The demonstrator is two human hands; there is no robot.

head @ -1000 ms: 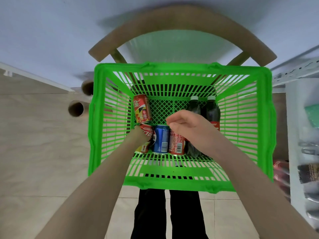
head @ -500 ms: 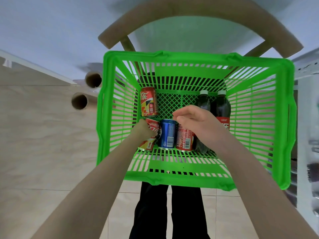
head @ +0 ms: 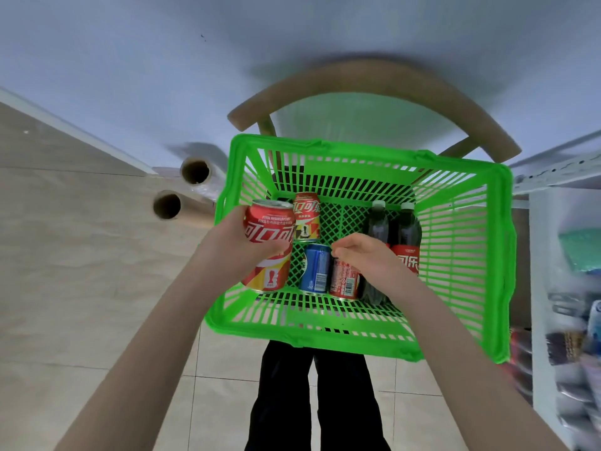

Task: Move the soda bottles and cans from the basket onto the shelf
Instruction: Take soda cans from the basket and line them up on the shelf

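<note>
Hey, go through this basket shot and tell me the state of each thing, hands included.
basket, holds three cans, two bottles
left hand, grips raised red can
raised red can, held off the basket floor
right hand, fingers curled over barcode can; grip unclear
barcode can, lying on basket floor
blue can, lying beside barcode can
far red can, lying on basket floor
plain bottle, capped, lying in basket
labelled bottle, capped, lying beside it
</note>
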